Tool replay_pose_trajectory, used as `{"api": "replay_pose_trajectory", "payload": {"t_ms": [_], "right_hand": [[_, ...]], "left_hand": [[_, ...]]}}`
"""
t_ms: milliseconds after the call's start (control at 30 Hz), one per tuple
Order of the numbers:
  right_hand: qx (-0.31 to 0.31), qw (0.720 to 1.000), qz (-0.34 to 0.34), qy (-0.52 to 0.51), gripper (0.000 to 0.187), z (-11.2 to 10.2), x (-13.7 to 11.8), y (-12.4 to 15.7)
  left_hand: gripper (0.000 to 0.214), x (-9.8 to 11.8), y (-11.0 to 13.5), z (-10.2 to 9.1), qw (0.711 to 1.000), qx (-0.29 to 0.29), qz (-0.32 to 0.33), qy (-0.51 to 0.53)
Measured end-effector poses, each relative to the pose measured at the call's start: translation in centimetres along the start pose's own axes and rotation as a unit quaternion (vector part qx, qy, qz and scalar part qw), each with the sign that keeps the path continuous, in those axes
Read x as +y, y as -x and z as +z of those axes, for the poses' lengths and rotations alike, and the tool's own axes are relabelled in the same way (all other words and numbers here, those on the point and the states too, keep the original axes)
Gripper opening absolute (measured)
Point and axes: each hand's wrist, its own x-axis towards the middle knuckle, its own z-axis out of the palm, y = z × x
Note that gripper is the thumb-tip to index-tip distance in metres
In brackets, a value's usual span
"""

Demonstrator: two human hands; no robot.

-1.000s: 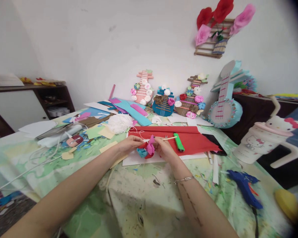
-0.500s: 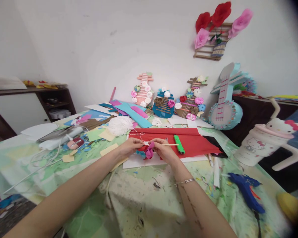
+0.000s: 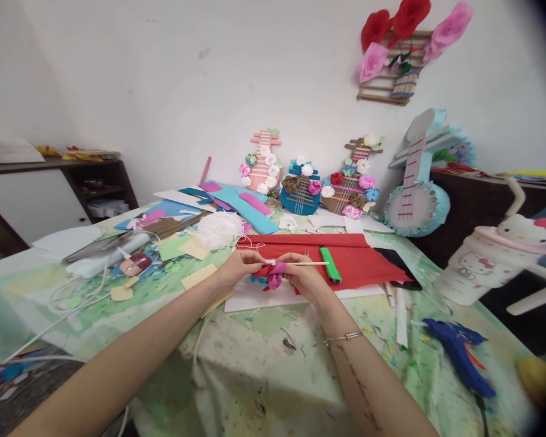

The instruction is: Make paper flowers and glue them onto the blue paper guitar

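Note:
Over the near edge of the red paper (image 3: 295, 246), my left hand (image 3: 237, 271) and my right hand (image 3: 304, 278) meet with fingertips pinched. Between them is a small crumpled paper flower (image 3: 275, 278) of magenta, with red and blue paper (image 3: 257, 280) bunched beside it. A thin wooden stick (image 3: 316, 263) passes through my right fingers and points right; magenta paper lies against those fingertips. My left fingers grip the left side of the bundle, by a small white bit whose kind I cannot make out. A green box cutter (image 3: 330, 265) lies right of my right hand.
A ball of white yarn (image 3: 221, 229) and paper scraps lie to the left, near a computer mouse (image 3: 137, 264) and cables. At right are a phone (image 3: 398, 269), a blue glue gun (image 3: 459, 355) and a white tumbler (image 3: 475, 267). Flower-covered paper instruments (image 3: 300, 197) lean on the wall.
The magenta paper is wrapped more closely around the bundle, and its raised end has come down toward my right fingers. Both hands stay in nearly the same place; the view has shifted slightly.

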Motion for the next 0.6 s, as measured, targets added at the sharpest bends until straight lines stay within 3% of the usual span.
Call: {"api": "replay_pose_trajectory", "payload": {"t_ms": [167,400,600], "right_hand": [[0.009,0.999,-0.008,-0.032,0.028,0.1,0.0,0.1],[0.047,0.998,-0.026,-0.014,0.034,-0.1,-0.2,-0.6],[0.081,0.995,-0.06,0.006,0.037,-0.2,-0.8,-3.5]], "left_hand": [[0.019,0.0,-0.1,-0.1,0.999,0.021,0.036,-0.023],[0.021,0.3,-0.3,0.2,0.999,0.029,-0.033,0.015],[0.016,2.0,-3.1,-0.1,0.995,0.029,-0.081,0.048]]}}
